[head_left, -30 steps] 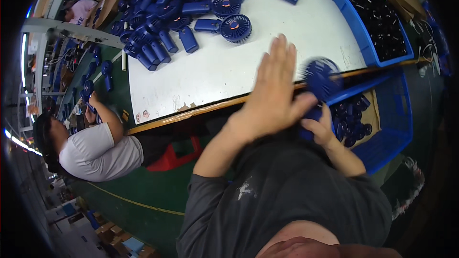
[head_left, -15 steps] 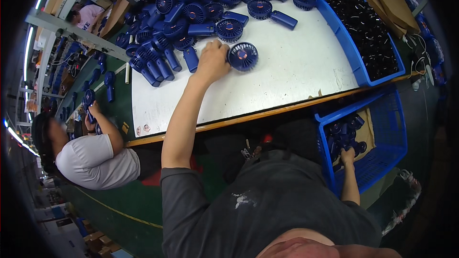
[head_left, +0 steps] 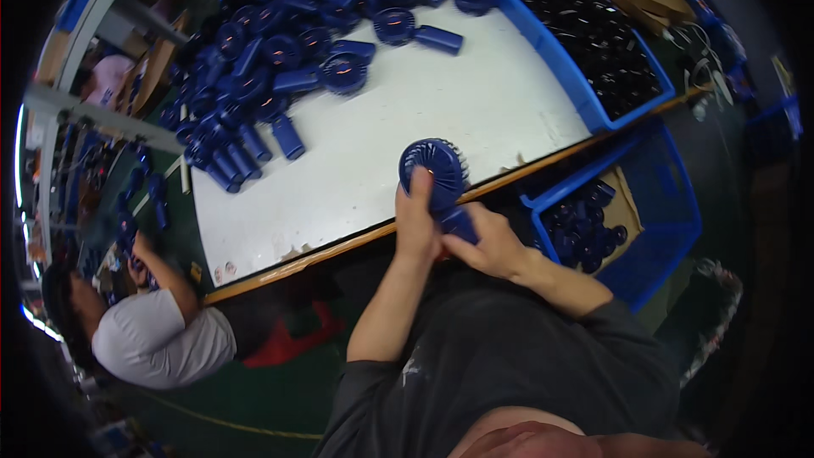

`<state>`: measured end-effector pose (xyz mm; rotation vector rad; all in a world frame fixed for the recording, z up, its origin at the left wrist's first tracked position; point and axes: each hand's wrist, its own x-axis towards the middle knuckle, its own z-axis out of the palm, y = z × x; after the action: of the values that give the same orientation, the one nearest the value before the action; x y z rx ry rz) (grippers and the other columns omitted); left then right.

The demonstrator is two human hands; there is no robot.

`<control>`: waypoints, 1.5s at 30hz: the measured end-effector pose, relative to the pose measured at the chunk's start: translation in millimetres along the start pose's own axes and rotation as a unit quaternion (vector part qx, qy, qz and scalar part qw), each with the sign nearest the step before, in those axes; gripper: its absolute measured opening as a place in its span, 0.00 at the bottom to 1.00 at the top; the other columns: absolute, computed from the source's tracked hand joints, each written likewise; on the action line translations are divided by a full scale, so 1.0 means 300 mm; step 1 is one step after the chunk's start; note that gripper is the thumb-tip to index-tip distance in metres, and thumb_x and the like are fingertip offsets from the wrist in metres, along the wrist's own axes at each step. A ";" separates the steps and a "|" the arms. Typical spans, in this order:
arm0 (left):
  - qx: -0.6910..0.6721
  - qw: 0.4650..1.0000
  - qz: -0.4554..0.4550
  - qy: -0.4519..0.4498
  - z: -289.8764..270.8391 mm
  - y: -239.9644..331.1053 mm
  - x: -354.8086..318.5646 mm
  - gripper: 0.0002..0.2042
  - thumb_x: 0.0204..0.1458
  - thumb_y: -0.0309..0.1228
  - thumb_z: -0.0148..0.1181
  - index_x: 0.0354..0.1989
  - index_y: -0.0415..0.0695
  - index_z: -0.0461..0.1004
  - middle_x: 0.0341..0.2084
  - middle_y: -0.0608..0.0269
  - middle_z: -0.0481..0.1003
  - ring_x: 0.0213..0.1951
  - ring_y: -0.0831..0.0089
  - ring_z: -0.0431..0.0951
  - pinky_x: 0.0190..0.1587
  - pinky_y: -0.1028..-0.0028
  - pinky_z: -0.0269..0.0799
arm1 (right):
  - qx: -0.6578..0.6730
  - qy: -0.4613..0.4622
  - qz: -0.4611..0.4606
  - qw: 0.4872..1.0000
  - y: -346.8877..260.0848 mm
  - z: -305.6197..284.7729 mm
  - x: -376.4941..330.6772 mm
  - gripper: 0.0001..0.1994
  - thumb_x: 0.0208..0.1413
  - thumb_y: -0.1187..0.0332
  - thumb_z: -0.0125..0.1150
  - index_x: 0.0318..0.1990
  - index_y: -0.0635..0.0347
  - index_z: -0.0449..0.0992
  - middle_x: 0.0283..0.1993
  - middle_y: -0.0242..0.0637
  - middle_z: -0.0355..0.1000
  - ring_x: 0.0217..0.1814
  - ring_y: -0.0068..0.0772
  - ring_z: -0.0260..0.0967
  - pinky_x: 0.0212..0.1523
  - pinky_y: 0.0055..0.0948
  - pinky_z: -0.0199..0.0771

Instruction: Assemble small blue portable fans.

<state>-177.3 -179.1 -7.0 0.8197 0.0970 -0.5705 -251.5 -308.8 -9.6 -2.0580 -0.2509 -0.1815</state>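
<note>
Fan (head_left: 434, 171): we find a blue handheld fan held over the table's near edge (head_left: 339, 246), round head up and away, handle toward us.
Left hand (head_left: 415, 225): clenched on the fan's left side, thumb up against the head's rim.
Long axis: we read it as running from the head down and right into the handle.
Right hand (head_left: 487, 242): grasping the handle's lower end, just right of the left hand, touching it.
Nearer hand: both are on it; we judge the right holds the handle.
Blue bin (head_left: 661, 229): right of the hands, holding dark blue parts.

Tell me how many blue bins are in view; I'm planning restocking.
2: one blue bin on the table's right end, one blue bin below the table edge. Others may be hidden.
</note>
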 end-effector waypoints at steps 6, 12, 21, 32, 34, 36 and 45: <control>-0.083 0.965 -0.047 -0.245 0.016 -0.056 -0.021 0.42 0.56 0.64 0.50 0.67 0.39 0.58 0.68 0.45 0.56 0.71 0.53 0.53 0.73 0.54 0.45 | -0.117 -0.282 0.033 0.952 -0.102 -0.276 0.235 0.22 0.59 0.51 0.56 0.40 0.66 0.75 0.43 0.58 0.74 0.46 0.59 0.72 0.50 0.48 0.72; -0.065 0.981 0.005 -0.183 0.015 0.033 -0.058 0.18 0.49 0.18 0.62 0.49 0.36 0.67 0.39 0.52 0.74 0.46 0.58 0.77 0.41 0.61 0.84 | -0.456 0.075 0.074 0.884 0.249 -0.833 0.509 0.14 0.53 0.73 0.60 0.48 0.62 0.77 0.44 0.49 0.76 0.50 0.52 0.72 0.53 0.45 0.73; 0.016 0.991 0.029 -0.133 -0.036 0.034 -0.077 0.15 0.48 0.17 0.62 0.45 0.37 0.68 0.34 0.53 0.73 0.39 0.63 0.77 0.30 0.68 0.83 | -0.483 0.073 0.071 0.870 0.479 -0.899 0.589 0.10 0.48 0.76 0.62 0.40 0.64 0.78 0.42 0.46 0.75 0.52 0.50 0.70 0.54 0.44 0.72; 0.099 0.993 0.012 -0.068 -0.079 0.041 -0.081 0.14 0.50 0.20 0.61 0.45 0.35 0.68 0.31 0.56 0.74 0.36 0.66 0.79 0.26 0.72 0.81 | -0.472 0.063 0.051 0.878 0.424 -0.880 0.623 0.17 0.49 0.73 0.58 0.49 0.63 0.76 0.49 0.52 0.73 0.54 0.55 0.71 0.55 0.45 0.71; 0.111 0.993 0.022 -0.047 -0.079 0.041 -0.087 0.14 0.50 0.20 0.62 0.45 0.35 0.68 0.31 0.57 0.74 0.35 0.68 0.79 0.26 0.73 0.81 | -0.443 0.112 0.010 0.889 0.479 -0.951 0.626 0.18 0.49 0.73 0.58 0.49 0.64 0.75 0.44 0.51 0.75 0.48 0.52 0.73 0.51 0.42 0.73; 0.119 0.992 0.029 -0.036 -0.076 0.045 -0.084 0.15 0.51 0.22 0.63 0.46 0.35 0.68 0.31 0.58 0.74 0.35 0.69 0.79 0.25 0.74 0.80 | -0.401 0.156 0.021 0.903 0.510 -1.000 0.639 0.17 0.49 0.72 0.58 0.49 0.64 0.75 0.37 0.46 0.75 0.39 0.43 0.74 0.42 0.36 0.73; 0.041 0.994 0.099 -0.018 0.009 0.032 -0.049 0.22 0.55 0.26 0.63 0.56 0.35 0.64 0.43 0.54 0.73 0.39 0.71 0.78 0.28 0.74 0.81 | 0.198 -0.058 0.070 0.976 -0.001 -0.257 0.267 0.21 0.53 0.80 0.59 0.57 0.69 0.70 0.48 0.37 0.70 0.43 0.24 0.69 0.45 0.25 0.72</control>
<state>-185.3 -169.1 5.5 0.8876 -0.0402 -0.4041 -176.0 -368.3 46.0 -1.6823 -0.1937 0.0731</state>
